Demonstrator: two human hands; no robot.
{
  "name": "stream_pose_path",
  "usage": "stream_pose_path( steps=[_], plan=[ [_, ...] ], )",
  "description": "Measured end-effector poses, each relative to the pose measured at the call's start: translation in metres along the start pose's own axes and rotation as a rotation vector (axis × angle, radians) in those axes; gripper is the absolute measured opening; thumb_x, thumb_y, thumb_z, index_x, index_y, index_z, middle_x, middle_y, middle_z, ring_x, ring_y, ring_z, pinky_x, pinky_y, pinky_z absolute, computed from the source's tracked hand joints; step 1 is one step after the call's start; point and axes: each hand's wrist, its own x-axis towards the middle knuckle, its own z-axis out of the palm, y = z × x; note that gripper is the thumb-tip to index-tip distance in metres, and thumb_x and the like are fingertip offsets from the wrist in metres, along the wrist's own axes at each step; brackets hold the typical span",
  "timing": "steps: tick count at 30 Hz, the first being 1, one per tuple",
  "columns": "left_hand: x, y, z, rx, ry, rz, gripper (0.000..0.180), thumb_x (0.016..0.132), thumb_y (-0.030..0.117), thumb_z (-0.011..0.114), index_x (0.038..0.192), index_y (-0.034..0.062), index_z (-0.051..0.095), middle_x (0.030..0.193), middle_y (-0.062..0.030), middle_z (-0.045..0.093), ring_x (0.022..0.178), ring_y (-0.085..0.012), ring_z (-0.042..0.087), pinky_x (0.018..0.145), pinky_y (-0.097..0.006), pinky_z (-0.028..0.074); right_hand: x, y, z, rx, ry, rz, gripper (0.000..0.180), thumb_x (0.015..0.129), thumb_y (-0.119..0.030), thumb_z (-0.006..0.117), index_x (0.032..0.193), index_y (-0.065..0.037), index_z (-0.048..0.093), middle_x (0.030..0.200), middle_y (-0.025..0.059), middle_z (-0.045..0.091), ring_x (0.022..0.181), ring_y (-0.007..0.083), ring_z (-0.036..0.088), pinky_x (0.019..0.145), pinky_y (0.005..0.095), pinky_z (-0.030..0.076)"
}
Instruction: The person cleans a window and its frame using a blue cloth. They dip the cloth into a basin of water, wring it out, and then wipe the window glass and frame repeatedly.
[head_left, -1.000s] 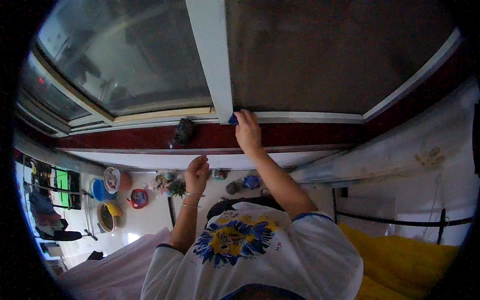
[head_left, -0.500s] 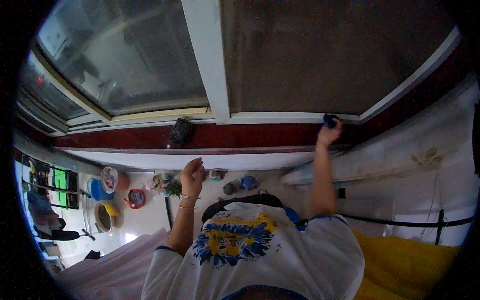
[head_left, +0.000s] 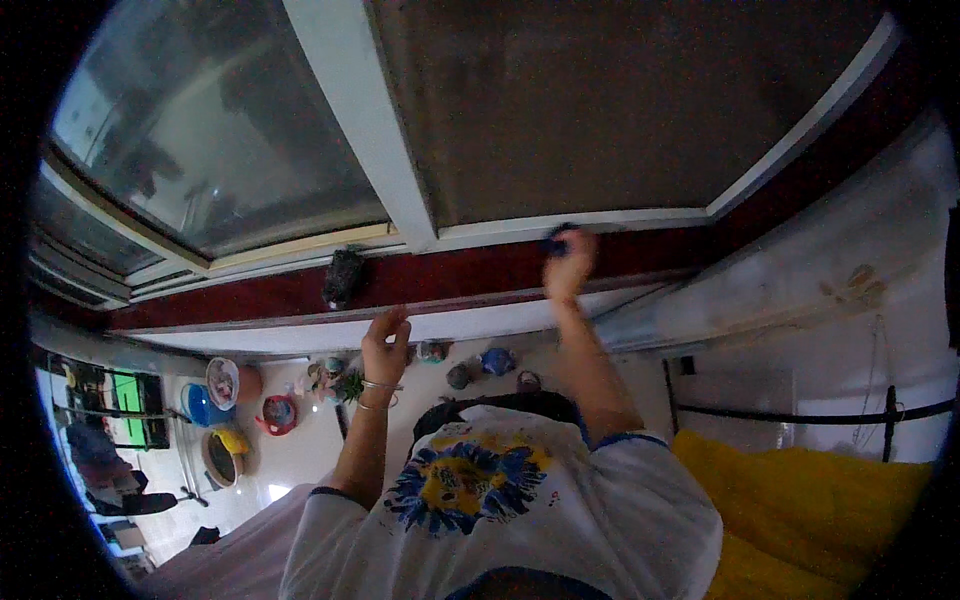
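Reaching up toward the middle of the frame, the right hand (head_left: 570,262) was clenched around a small dark blue thing (head_left: 556,241), perhaps a cloth or sponge, though its kind could not be told. That thing was pressed against the lower white rail of the window frame (head_left: 600,220), just where the rail met the dark red sill (head_left: 480,272) below it. The right forearm rose from the lower centre, out of the sleeve of a white shirt with a blue and yellow flower print (head_left: 455,490).

Left of centre, the left hand (head_left: 386,347) rested its fingertips on the lower edge of the dark red sill, fingers loosely bent and grasping nothing. A thin bangle (head_left: 381,385) circled that wrist.

On the sill, between the two hands but nearer the left one, sat a small dark object (head_left: 343,277), too blurred to name. A white upright bar (head_left: 365,120) split the window into a brighter pane at the upper left and a darker, dusty pane (head_left: 600,100) at the upper right.

Lower left of the frame showed coloured bowls and basins (head_left: 225,410) near a wall. Lower right held a yellow cover (head_left: 810,510) and a dark metal rail (head_left: 790,412).
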Motion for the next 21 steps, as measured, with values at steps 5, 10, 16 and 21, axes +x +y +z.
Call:
stream_pose_path(
  steps=[5, 10, 16, 21],
  plan=[
    [-0.005, 0.007, 0.015, 0.000, -0.028, -0.051, 0.023, 0.084, 0.007, 0.062, 0.107, 0.0021, 0.063, 0.095, -0.0101, 0.067, 0.081, -0.0173, 0.065, 0.072, -0.029, 0.051, 0.049, 0.045, -0.049, -0.115, 0.196, 0.241, 0.023, 0.064, 0.010, 0.057, 0.083, -0.003, 0.056, 0.085, 0.0149, 0.057, 0.087, 0.0323, 0.054, 0.081, 0.0392, 0.042],
    [0.009, 0.013, 0.032, 0.032, -0.089, 0.036, 0.020, 0.086, 0.007, 0.060, 0.106, 0.0030, 0.063, 0.097, -0.0083, 0.067, 0.082, -0.0150, 0.064, 0.073, -0.029, 0.051, -0.011, -0.039, 0.009, 0.042, -0.135, -0.001, 0.030, 0.058, 0.009, 0.062, 0.082, -0.008, 0.054, 0.092, 0.0130, 0.053, 0.092, 0.0360, 0.050, 0.082, 0.0426, 0.040],
    [0.025, 0.032, 0.061, -0.052, -0.080, 0.091, 0.021, 0.085, 0.006, 0.061, 0.105, 0.0030, 0.063, 0.098, -0.0100, 0.066, 0.085, -0.0172, 0.064, 0.076, -0.029, 0.050, 0.028, 0.030, -0.031, 0.036, 0.013, 0.027, 0.037, 0.057, 0.012, 0.054, 0.089, -0.006, 0.055, 0.095, 0.0143, 0.055, 0.098, 0.0349, 0.050, 0.086, 0.0459, 0.039],
    [0.018, 0.039, 0.068, 0.078, -0.119, 0.095, 0.023, 0.085, 0.005, 0.061, 0.107, 0.0024, 0.063, 0.100, -0.0104, 0.066, 0.088, -0.0167, 0.064, 0.078, -0.029, 0.050, 0.131, 0.156, -0.121, -0.103, 0.350, 0.246, 0.022, 0.066, 0.006, 0.059, 0.086, -0.004, 0.056, 0.090, 0.0134, 0.058, 0.091, 0.0291, 0.054, 0.086, 0.0388, 0.041]
  ],
)
